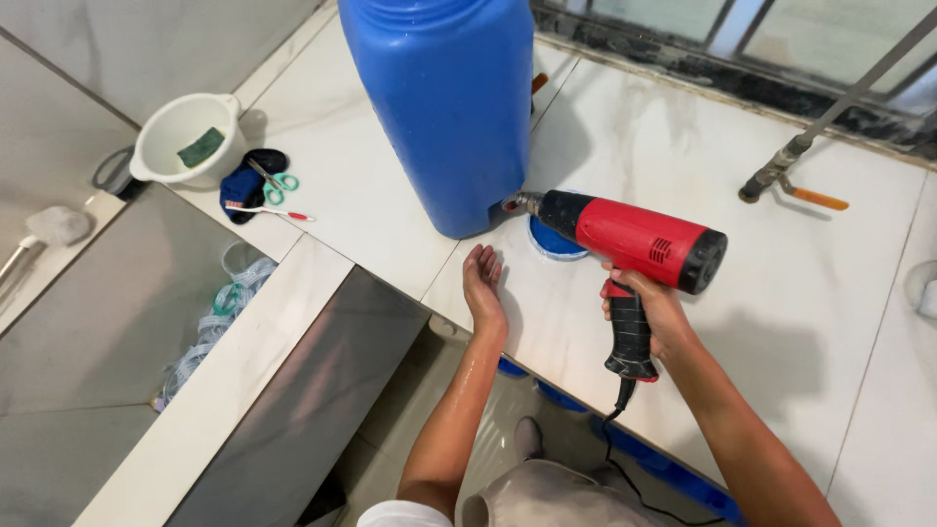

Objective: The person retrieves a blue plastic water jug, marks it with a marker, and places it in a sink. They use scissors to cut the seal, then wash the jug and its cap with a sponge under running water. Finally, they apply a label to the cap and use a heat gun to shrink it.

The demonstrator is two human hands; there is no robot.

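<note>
We have a single view, from a camera worn on the person's head, looking steeply down and forward over both forearms. It sits close enough that the left hand [483, 283] and right hand [652, 310] fall near the middle of the picture, while the white tiled counter [683, 146] fills most of it. The tall blue drum [444, 107] is cut off by the upper edge. At the lower edge we look past the counter to the floor. No second view overlaps it.
</note>
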